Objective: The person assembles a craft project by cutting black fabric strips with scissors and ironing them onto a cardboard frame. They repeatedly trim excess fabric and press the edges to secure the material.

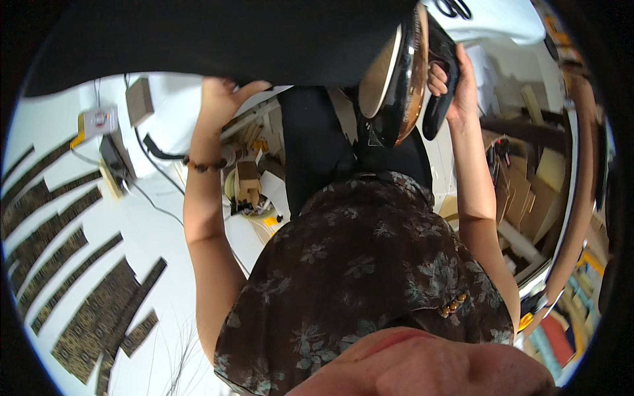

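Observation:
My right hand (463, 86) grips the black handle of an iron (403, 76). The iron has a black and copper-coloured body and is tilted on its side, its pale soleplate turned left toward a large black cloth (198, 39). My left hand (224, 99) is at the near edge of that cloth, its thumb stretched out along the edge and its other fingers curled and partly hidden by the cloth. A dark beaded bracelet (203, 166) circles my left wrist.
Several patterned dark fabric pieces (99, 310) lie on a white surface at left. Near them are a small boxy device (99, 122) and a cord (155, 204). Boxes and scraps (249, 181) sit below, between my arms. Cardboard (522, 198) is stacked at right, beside a curved brown rail (580, 171).

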A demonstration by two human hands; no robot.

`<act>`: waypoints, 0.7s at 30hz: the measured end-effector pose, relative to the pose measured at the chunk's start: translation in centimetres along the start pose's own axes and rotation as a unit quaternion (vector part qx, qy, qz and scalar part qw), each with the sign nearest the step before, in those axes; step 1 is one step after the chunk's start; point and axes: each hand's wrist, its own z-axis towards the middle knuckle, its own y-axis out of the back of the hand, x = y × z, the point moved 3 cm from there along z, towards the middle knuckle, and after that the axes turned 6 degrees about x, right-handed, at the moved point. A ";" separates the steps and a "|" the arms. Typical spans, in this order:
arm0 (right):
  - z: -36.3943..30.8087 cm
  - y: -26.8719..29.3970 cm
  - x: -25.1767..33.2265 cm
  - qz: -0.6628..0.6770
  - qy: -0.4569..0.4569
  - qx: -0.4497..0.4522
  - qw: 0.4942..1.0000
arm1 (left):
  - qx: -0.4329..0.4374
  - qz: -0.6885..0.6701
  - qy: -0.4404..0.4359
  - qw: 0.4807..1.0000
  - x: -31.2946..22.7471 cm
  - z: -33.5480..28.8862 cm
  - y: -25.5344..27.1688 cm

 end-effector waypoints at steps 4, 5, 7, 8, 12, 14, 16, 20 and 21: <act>-1.5 1.8 -0.7 0.011 0.005 -0.009 1.000 | -0.009 0.064 0.060 0.996 0.2 -0.3 1.1; -1.6 2.0 -1.1 0.009 0.010 -0.006 1.000 | -0.014 0.113 0.085 0.990 1.6 -0.4 2.1; -2.3 2.3 -2.1 0.028 0.014 -0.012 0.999 | -0.030 0.014 0.045 0.998 1.6 -0.6 1.5; -2.6 2.1 -2.4 0.027 0.016 -0.012 0.999 | -0.027 0.003 0.036 0.999 1.8 -0.8 1.4; -2.9 1.2 -3.3 0.001 0.021 -0.025 0.999 | -0.062 -0.101 -0.008 0.993 0.4 -0.8 0.1; -2.5 0.8 -3.4 -0.026 0.029 -0.016 0.999 | -0.059 -0.135 -0.020 0.989 0.7 -0.6 0.1; -1.9 0.3 -3.3 -0.050 0.051 0.013 0.997 | -0.060 -0.141 -0.022 0.988 1.0 -0.8 0.2; -1.0 -1.7 -3.1 -0.063 0.036 0.035 0.997 | -0.055 -0.100 -0.036 0.993 1.0 -0.5 0.3; -0.9 -2.0 -3.0 -0.073 0.037 0.040 0.996 | -0.053 -0.092 -0.050 0.993 0.8 -0.4 0.2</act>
